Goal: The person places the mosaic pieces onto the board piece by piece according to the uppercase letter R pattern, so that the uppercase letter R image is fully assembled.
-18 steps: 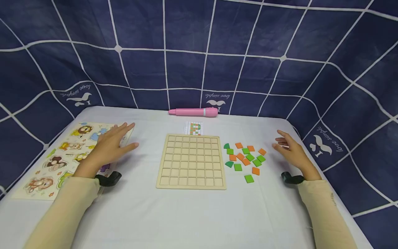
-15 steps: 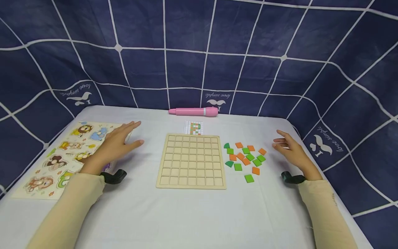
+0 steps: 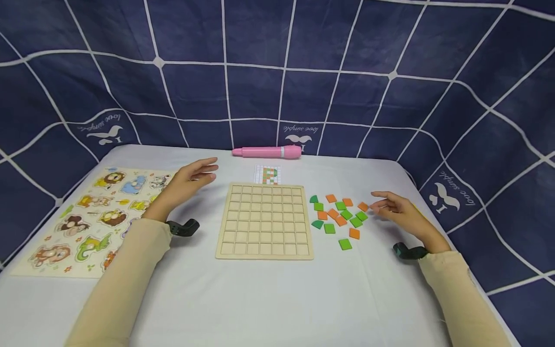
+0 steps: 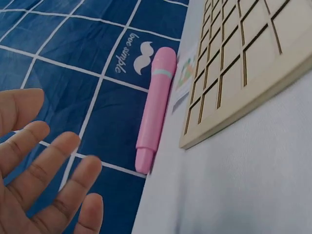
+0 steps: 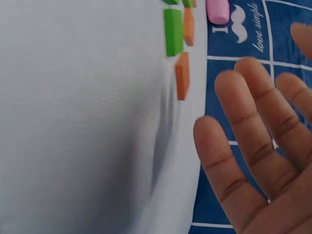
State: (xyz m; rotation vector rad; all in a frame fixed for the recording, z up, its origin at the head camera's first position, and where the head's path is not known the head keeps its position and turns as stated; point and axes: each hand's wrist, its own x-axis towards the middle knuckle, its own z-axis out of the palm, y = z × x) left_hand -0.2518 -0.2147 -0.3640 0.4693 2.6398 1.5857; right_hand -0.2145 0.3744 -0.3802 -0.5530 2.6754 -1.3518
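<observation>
A square wooden grid board (image 3: 265,221) lies in the middle of the table, its cells bare. My left hand (image 3: 184,185) hovers left of the board's far corner, fingers loosely extended, holding nothing; the left wrist view shows the same fingers (image 4: 46,178) spread apart. To the right of the board lie scattered orange and green square tiles (image 3: 345,244) and two dark green quarter-round tiles (image 3: 318,224). Close to the rightmost orange tile (image 3: 363,206) are the fingertips of my right hand (image 3: 403,217), relaxed and holding nothing. Behind the board lies a small pattern card (image 3: 270,175) with a green and orange figure.
A pink microphone-shaped pen (image 3: 266,152) lies at the table's back edge. An animal picture puzzle board (image 3: 93,219) covers the left side, partly behind my left arm. Dark blue cloth (image 3: 256,91) with white grid lines hangs behind and beside the white table (image 3: 260,303).
My left hand has moved right, off the animal puzzle toward the grid board. My right hand has shifted slightly left, closer to the tiles. The head view has tilted a little.
</observation>
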